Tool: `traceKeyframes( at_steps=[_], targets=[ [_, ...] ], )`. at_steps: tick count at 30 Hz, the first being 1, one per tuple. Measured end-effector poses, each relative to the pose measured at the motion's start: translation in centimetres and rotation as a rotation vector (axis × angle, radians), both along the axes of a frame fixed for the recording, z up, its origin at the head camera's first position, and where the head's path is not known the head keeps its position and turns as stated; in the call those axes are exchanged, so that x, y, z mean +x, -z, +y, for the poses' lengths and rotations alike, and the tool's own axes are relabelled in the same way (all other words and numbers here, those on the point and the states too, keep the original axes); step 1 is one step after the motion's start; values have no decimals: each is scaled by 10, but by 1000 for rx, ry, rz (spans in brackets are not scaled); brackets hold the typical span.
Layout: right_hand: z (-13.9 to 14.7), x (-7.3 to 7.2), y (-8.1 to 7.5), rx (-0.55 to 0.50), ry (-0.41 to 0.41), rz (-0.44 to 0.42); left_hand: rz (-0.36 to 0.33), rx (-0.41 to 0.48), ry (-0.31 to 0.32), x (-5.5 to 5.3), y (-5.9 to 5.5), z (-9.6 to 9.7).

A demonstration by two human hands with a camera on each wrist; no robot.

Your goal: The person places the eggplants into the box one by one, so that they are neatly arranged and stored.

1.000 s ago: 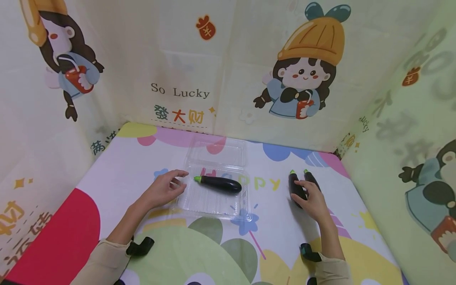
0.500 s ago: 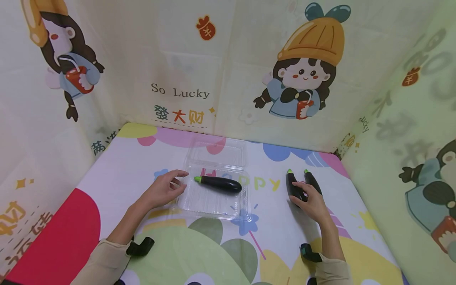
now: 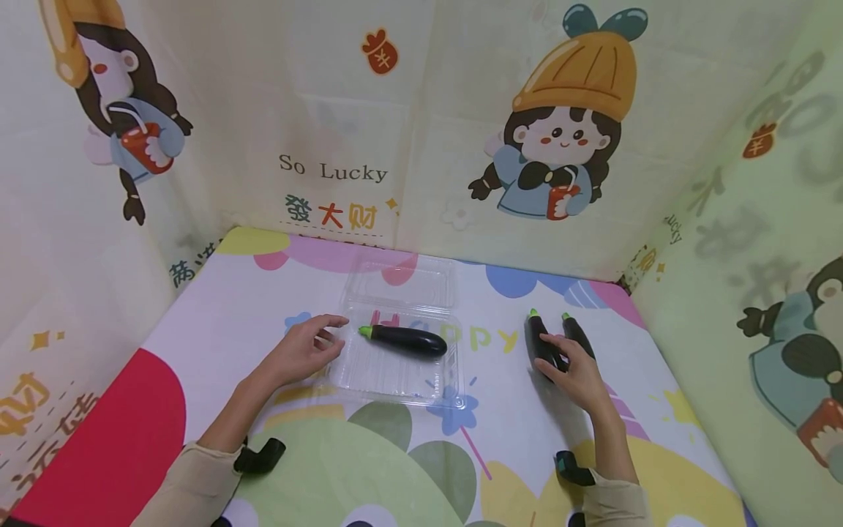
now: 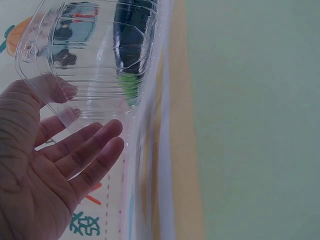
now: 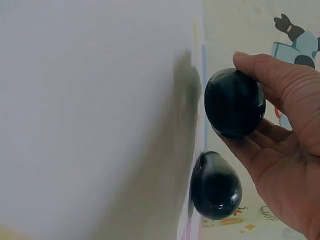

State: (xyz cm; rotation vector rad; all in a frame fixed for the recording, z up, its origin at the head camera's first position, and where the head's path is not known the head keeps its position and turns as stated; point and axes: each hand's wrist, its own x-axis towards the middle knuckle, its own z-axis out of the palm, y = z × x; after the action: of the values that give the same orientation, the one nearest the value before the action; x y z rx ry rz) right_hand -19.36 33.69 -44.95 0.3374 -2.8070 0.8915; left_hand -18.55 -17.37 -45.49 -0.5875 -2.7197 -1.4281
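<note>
Gripping one eggplant (image 3: 541, 347) in right hand (image 3: 574, 375), lifted (second (image 3: 578, 336) beside, on bench). Left hand (image 3: 304, 350) relaxed, touching clear tray (image 3: 369, 373). Next: likely carrying leftward, setting beside eggplant in tray (image 3: 405, 340).

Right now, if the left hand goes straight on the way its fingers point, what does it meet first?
Probably the clear plastic tray: the left hand already lies at its left edge, fingers pointing right. Beyond the wall comes the eggplant in the tray.
</note>
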Motion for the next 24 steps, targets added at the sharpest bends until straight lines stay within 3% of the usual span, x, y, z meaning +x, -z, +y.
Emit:
traceKeyframes(
  at_steps=[24],
  targets=[
    [-20,1,-3,-28,-42,53,-5,10,-1,0,-1,1]
  ],
)
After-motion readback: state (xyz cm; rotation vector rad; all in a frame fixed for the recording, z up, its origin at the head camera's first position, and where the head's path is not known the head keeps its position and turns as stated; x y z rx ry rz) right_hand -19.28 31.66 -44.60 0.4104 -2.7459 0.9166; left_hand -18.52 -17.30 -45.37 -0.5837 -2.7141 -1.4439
